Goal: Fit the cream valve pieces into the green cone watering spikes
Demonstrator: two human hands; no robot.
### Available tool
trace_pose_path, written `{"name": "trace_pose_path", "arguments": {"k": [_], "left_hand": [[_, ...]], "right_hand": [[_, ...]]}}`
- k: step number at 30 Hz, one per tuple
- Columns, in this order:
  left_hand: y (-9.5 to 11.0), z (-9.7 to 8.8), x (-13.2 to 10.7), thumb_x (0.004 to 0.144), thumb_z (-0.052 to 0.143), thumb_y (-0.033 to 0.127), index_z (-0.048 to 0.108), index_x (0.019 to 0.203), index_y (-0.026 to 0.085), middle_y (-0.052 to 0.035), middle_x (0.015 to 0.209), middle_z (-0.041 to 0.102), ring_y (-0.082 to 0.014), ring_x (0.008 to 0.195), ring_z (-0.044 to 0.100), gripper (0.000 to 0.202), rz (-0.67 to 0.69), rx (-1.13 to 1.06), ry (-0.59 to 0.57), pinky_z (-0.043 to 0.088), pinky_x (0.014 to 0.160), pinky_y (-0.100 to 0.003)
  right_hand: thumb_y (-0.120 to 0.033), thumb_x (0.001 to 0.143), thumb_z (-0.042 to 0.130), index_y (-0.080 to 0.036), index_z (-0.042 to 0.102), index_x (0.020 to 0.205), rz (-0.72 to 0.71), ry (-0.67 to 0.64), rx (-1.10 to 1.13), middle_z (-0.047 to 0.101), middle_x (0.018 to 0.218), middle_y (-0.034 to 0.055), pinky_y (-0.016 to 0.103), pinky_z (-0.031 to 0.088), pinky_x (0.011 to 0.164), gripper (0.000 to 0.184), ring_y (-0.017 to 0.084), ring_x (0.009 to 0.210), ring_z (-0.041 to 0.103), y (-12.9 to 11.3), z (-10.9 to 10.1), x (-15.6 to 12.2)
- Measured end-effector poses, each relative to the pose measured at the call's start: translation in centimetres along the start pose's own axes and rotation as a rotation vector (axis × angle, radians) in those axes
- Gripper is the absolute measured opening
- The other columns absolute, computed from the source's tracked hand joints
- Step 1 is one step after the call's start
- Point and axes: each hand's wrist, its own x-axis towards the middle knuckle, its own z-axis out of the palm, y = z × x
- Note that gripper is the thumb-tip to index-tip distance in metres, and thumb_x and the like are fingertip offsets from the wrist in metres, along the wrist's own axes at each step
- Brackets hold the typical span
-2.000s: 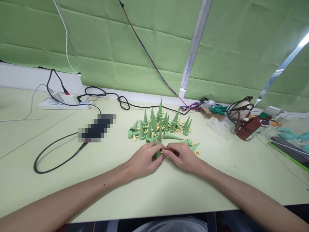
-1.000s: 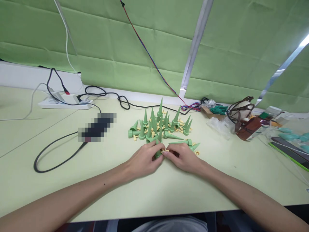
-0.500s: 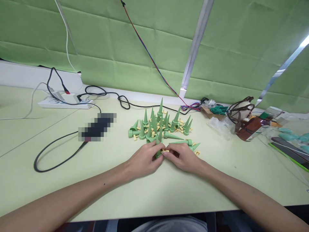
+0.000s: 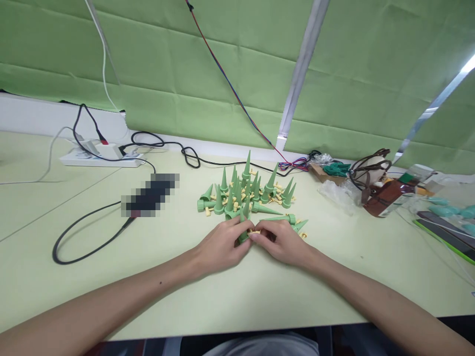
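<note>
Green plastic spike (image 4: 243, 232) stood roughly upright in the left hand (image 4: 224, 242), point up, fingers curled around it. Right hand (image 4: 284, 242) had thumb and forefinger pinched on a small yellow fitting (image 4: 254, 232) at the spike's side, near its base. Both hands were narrow, fingertips nearly meeting, just in front of the pile. Change over the last two seconds was slight: same spike, same grips, only a small shift of the right fingertips around the fitting. Judged from that, work on this one spike was unfinished; whether the fitting was seated couldn't be told, fingers covered the joint. Loose green spikes (image 4: 218, 203), some standing, some lying, with yellow fittings (image 4: 208, 211) among them, stayed put on the table (image 4: 260, 296). Amber bottle (image 4: 388, 197) and power strip (image 4: 100, 159) unmoved, well apart.
</note>
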Motion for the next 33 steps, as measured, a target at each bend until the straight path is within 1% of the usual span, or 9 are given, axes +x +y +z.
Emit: {"name": "trace_pose_path", "arguments": {"k": [2,4,10,17,22,26,29,31,33], "left_hand": [[-0.04,0.01,-0.02,0.093,0.051,0.019,0.064,0.101,0.02,-0.0027,0.084,0.055,-0.0149,0.07,0.055,0.015,0.002,0.003,0.003,0.042,0.059,-0.024],[-0.07,0.04,-0.05,0.093,0.051,0.019,0.064,0.101,0.02,-0.0027,0.085,0.055,-0.0146,0.069,0.055,0.015,0.003,0.004,0.004,0.042,0.059,-0.024],[-0.01,0.03,-0.03,0.095,0.05,0.022,0.064,0.099,0.02,-0.0024,0.084,0.055,-0.0136,0.065,0.053,0.015,0.003,0.01,0.014,0.041,0.057,-0.024],[-0.04,0.07,-0.07,0.095,0.05,0.022,0.064,0.098,0.019,-0.002,0.081,0.055,-0.0129,0.062,0.052,0.015,0.029,0.012,0.036,0.04,0.055,-0.024],[-0.09,0.19,-0.19,0.096,0.05,0.025,0.064,0.099,0.019,-0.0019,0.08,0.055,-0.0125,0.061,0.05,0.015,0.04,-0.015,0.041,0.038,0.053,-0.024],[-0.02,0.23,-0.22,0.098,0.048,0.029,0.064,0.097,0.019,-0.0016,0.078,0.054,-0.0131,0.062,0.05,0.019,0.042,-0.029,0.045,0.038,0.054,-0.024],[0.08,0.17,-0.17,0.099,0.048,0.03,0.064,0.096,0.018,-0.002,0.078,0.055,-0.0136,0.065,0.051,0.02,0.04,-0.024,0.053,0.039,0.056,-0.025],[0.1,0.12,-0.12,0.098,0.049,0.028,0.064,0.096,0.018,-0.0024,0.081,0.056,-0.0137,0.066,0.052,0.018,0.035,-0.021,0.062,0.039,0.057,-0.025],[0.08,0.07,-0.09,0.097,0.051,0.026,0.064,0.099,0.018,-0.0026,0.083,0.058,-0.0135,0.067,0.053,0.015,0.025,-0.021,0.075,0.039,0.057,-0.025]], "right_hand": [[-0.034,0.099,0.056,-0.017,0.061,0.084,-0.007,0.003,0.019,0.053,0.061,-0.004,0.022,0.033,0.057,0.023,0.01,0.056,0.047,0.03,0.03,-0.04],[-0.033,0.099,0.056,-0.017,0.06,0.081,-0.017,0.007,0.019,0.052,0.061,-0.004,0.022,0.033,0.056,0.024,0.01,0.056,0.046,0.06,0.05,-0.01],[-0.032,0.101,0.052,-0.017,0.052,0.066,-0.029,0.021,-0.009,0.044,0.057,-0.0049,0.023,0.029,0.054,0.038,0.009,0.053,0.038,0.1,0.05,0.21],[-0.038,0.104,0.047,-0.018,0.05,0.064,-0.041,0.01,-0.016,0.043,0.057,-0.0042,0.025,0.029,0.054,0.045,0.01,0.053,0.037,0.23,0.09,0.34],[-0.043,0.104,0.043,-0.018,0.046,0.059,-0.047,0.023,-0.02,0.038,0.055,-0.0045,0.026,0.028,0.053,0.052,0.01,0.052,0.034,0.4,0.12,0.33],[-0.041,0.104,0.043,-0.018,0.045,0.057,-0.039,0.039,-0.021,0.037,0.053,-0.0047,0.026,0.027,0.053,0.052,0.01,0.051,0.033,0.39,0.13,0.34],[-0.039,0.103,0.047,-0.018,0.052,0.063,-0.025,0.067,0.007,0.046,0.056,-0.0038,0.025,0.031,0.055,0.045,0.01,0.053,0.04,0.33,0.12,0.3],[-0.039,0.101,0.051,-0.018,0.06,0.074,-0.025,0.101,0.043,0.055,0.062,-0.0019,0.024,0.036,0.056,0.035,0.011,0.057,0.046,0.25,0.12,0.2],[-0.039,0.098,0.056,-0.018,0.063,0.087,-0.042,0.132,0.086,0.06,0.068,0.0002,0.024,0.04,0.057,0.024,0.012,0.06,0.051,0.15,0.12,0.06]]}}
